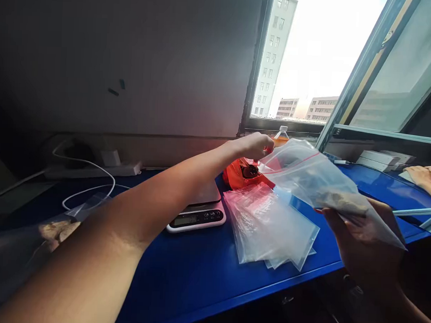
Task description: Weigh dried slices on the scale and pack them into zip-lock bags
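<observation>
My right hand (pixel 364 242) grips a clear zip bag (pixel 300 171) from below, with pale brown pieces (pixel 343 202) lying in its lower end. The bag's wide mouth slants up to the left, a pinkish zip line running across it. My left hand (pixel 256 145) reaches across to this mouth with curled fingers; their tips are partly hidden, and I cannot tell what they pinch. Just beneath it sits an open red plastic bag (pixel 232 174) with something dark inside. A fanned stack of clear zip bags (pixel 269 229) lies in front of the red bag.
My left forearm passes over a white digital scale (pixel 197 220) on the blue table (pixel 204 274). A filled clear bag (pixel 14 248), a white cable (pixel 112 176) and a power strip (pixel 130 169) are at left. Behind stands a bottle (pixel 282 134). Another person's hand (pixel 425 176) rests far right.
</observation>
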`<action>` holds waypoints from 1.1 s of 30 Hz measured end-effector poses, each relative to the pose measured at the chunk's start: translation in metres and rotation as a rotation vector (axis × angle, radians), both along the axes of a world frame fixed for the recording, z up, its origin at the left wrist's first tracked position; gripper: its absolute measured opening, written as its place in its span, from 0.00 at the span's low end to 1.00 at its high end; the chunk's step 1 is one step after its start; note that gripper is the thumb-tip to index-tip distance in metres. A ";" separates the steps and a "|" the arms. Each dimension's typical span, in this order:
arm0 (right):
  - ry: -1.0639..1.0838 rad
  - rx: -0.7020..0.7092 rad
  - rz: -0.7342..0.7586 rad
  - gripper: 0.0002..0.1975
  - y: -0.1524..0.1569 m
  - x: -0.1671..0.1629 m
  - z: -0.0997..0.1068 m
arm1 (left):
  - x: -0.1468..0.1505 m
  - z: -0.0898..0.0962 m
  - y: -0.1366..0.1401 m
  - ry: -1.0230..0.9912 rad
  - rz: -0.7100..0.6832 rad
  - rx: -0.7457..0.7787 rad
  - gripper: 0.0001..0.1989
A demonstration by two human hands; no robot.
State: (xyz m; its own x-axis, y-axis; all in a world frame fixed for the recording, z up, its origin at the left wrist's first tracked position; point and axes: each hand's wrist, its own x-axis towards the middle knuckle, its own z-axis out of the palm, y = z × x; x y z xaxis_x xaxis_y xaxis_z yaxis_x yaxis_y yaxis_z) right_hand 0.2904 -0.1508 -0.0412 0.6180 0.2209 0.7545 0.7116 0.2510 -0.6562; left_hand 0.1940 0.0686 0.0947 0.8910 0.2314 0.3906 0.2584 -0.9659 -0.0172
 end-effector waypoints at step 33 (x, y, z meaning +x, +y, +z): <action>-0.586 -0.682 -0.456 0.14 0.159 0.007 0.172 | -0.284 -0.011 -0.022 -0.017 0.232 -0.391 0.24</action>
State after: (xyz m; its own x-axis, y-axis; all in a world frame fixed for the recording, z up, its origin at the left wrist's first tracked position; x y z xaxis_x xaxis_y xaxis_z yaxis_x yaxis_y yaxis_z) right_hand 0.2976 0.0083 0.1306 0.3227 0.5540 0.7674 0.9028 -0.4236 -0.0738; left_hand -0.0900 0.0464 0.0839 0.7922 0.5573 0.2486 0.4659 -0.8154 0.3435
